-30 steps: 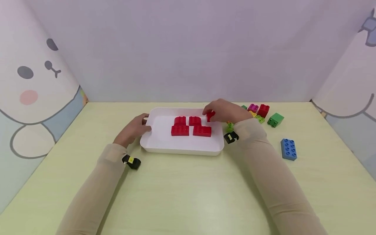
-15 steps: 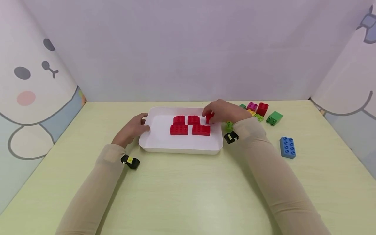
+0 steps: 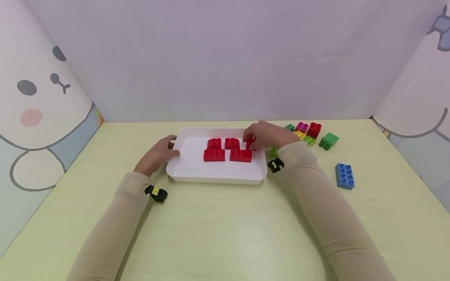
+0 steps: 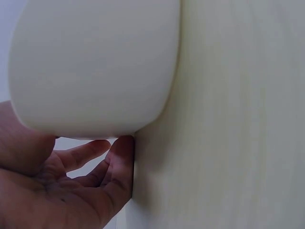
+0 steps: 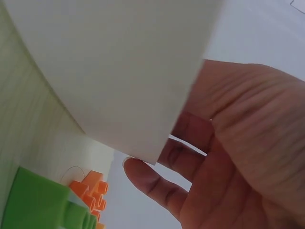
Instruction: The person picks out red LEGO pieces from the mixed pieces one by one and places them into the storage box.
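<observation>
A white tray (image 3: pixel 190 169) stands on the table with several red building bricks inside. Two bricks with rounded tops, one of them a red brick (image 3: pixel 214 144), sit behind two long ones, including a red brick (image 3: pixel 240 155). My left hand (image 3: pixel 159 156) grips the tray's left end, thumb over the rim and fingers outside against the wall. Inside the right end, my right hand (image 3: pixel 268 134) pinches another red brick (image 3: pixel 250 143), mostly hidden by the fingers. In the right wrist view the tray's wall (image 5: pixel 114 71) hides the fingertips' work.
Right of the tray lie loose bricks: a blue brick (image 3: pixel 345 176), a green brick (image 3: pixel 329 141), a red brick (image 3: pixel 314 130), a magenta brick (image 3: pixel 302 127), a yellow brick (image 3: pixel 300 135) and lime ones, partly behind the right wrist. A pale wall (image 3: pixel 232 62) rises behind the table.
My right hand has come slightly lower and nearer with its red brick, now close to the right front brick. The left hand keeps its hold on the tray; the head view shifted slightly.
</observation>
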A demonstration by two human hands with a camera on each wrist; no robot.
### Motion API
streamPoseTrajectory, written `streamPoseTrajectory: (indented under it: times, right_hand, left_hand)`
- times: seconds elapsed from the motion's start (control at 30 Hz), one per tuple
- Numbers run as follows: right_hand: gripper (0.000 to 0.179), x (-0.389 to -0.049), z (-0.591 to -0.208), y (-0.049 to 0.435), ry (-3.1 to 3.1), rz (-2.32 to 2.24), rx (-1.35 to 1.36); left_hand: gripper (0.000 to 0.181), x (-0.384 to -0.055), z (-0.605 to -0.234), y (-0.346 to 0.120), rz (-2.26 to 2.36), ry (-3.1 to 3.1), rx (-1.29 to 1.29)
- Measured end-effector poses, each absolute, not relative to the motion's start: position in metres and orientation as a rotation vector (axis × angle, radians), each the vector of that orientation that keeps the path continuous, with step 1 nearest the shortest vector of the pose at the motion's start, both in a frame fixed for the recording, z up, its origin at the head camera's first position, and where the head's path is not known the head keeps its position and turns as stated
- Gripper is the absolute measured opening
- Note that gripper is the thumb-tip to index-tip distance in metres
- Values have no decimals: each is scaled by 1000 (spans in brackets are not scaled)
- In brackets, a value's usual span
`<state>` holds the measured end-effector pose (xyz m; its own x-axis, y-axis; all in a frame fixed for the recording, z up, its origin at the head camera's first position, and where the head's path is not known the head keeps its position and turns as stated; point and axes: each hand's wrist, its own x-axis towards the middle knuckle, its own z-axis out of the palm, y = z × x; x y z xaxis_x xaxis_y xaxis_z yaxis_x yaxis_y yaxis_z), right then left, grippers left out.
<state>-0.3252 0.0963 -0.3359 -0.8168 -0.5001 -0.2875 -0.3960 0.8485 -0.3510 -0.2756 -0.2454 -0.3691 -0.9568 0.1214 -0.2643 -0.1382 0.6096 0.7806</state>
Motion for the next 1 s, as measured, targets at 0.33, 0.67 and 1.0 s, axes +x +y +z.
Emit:
streamPoseTrajectory:
  times: [0.33,0.67,1.0]
  right_hand:
    - [38,-322,-335,96,2659,-408,-646]
    - [36,-312,-308,108,2739,-434,-664]
    - [46,-272,-239,139,2876,-463,-640]
  left_hand:
    - [65,-276,-369,-244,1270,2546,-19]
    - [66,-278,-372,-243,1255,2540,-28]
    - [66,-280,-369,-244,1247,2529,-42]
